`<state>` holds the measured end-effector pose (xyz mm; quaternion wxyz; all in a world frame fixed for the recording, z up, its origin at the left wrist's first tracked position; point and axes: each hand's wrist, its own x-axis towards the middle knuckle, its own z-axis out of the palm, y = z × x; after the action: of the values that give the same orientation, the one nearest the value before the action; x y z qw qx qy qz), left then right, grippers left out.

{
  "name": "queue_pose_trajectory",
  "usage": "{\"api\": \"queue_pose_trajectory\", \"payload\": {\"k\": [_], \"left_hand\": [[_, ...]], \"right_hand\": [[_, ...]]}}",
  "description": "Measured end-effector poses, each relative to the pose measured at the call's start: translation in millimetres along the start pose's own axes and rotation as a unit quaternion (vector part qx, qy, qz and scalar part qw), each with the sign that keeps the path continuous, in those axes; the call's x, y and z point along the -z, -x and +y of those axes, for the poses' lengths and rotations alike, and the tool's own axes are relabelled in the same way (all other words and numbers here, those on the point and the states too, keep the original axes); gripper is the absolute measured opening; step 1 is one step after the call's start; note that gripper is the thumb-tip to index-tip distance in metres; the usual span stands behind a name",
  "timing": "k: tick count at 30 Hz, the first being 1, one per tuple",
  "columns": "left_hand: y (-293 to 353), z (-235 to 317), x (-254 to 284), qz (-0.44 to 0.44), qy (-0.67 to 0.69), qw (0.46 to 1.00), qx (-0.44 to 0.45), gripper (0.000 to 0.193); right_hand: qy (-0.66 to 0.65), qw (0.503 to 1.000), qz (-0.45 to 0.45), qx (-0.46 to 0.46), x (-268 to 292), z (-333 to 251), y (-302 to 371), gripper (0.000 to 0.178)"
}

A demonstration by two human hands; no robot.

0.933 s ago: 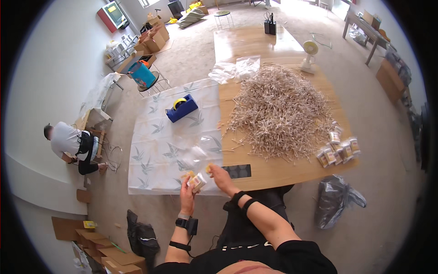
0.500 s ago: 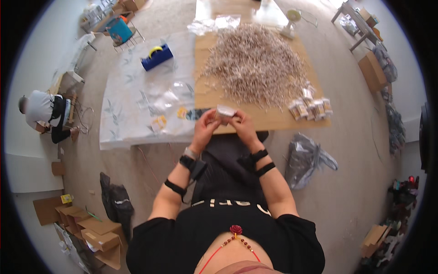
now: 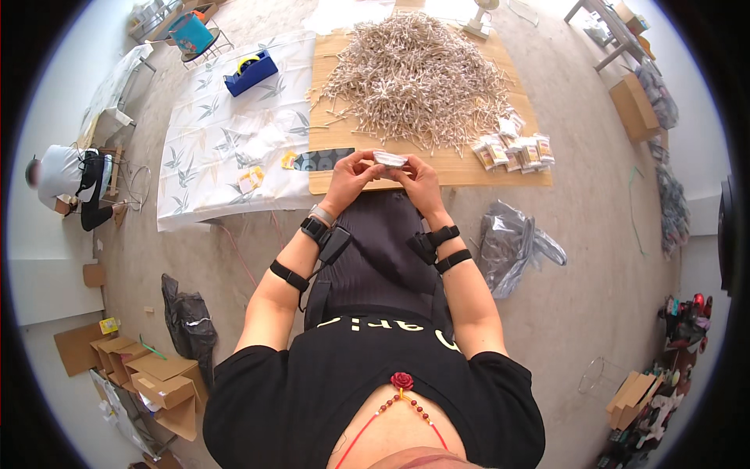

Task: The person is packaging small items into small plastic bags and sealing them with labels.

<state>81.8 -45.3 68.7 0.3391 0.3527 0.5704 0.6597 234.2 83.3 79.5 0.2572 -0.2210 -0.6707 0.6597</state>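
Note:
Between both hands, just over the table's near edge, is a small clear plastic packet (image 3: 390, 159) with whitish contents. My left hand (image 3: 351, 181) pinches its left side, and my right hand (image 3: 421, 184) grips the right side. Beyond them a large heap of cotton swabs (image 3: 422, 78) covers much of the wooden tabletop (image 3: 461, 170). Several filled packets of swabs (image 3: 512, 152) are grouped at the right. By my left hand lies a dark patterned strip (image 3: 322, 159), with a yellow-and-white card (image 3: 288, 161) at its end. More such cards (image 3: 251, 180) rest farther left.
A blue tape dispenser (image 3: 254, 76) and clear plastic bags (image 3: 264, 142) sit on the leaf-patterned tablecloth (image 3: 183, 156). A small fan (image 3: 478, 25) stands at the far right. On the floor lies a grey plastic bag (image 3: 504, 254). Another person (image 3: 66, 178) sits far left.
The whole view has shifted, so the table appears higher and slightly left. Both hands still hold the packet, which now looks flatter from above.

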Motion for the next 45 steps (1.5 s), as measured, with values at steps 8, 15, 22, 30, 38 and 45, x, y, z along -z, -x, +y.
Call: {"api": "queue_pose_trajectory", "payload": {"k": [8, 15, 22, 30, 38, 45], "left_hand": [[-18, -39, 1, -0.007, -0.049, 0.998, 0.041, 0.032], [-34, -63, -2, 0.004, -0.013, 0.998, 0.057, 0.034], [-36, -74, -3, 0.004, 0.015, 0.999, 0.047, 0.031], [-37, -81, -5, 0.022, 0.013, 1.000, 0.003, 0.025], [-44, -85, -6, 0.030, -0.015, 0.999, 0.000, 0.019], [-45, -74, -17, 0.081, -0.061, 0.994, -0.033, 0.009]], "right_hand": [[-0.026, 0.999, 0.001, -0.020, 12, 46, -20, 0.030], [-0.032, 0.999, -0.007, -0.029, 16, 71, -36, 0.030], [-0.040, 0.998, 0.016, -0.040, 17, 71, -33, 0.031], [-0.022, 0.998, 0.009, -0.064, 19, 75, -34, 0.034], [0.020, 0.999, 0.027, -0.035, 21, 79, -40, 0.026], [0.120, 0.987, 0.097, 0.050, 8, 74, -40, 0.023]]}}
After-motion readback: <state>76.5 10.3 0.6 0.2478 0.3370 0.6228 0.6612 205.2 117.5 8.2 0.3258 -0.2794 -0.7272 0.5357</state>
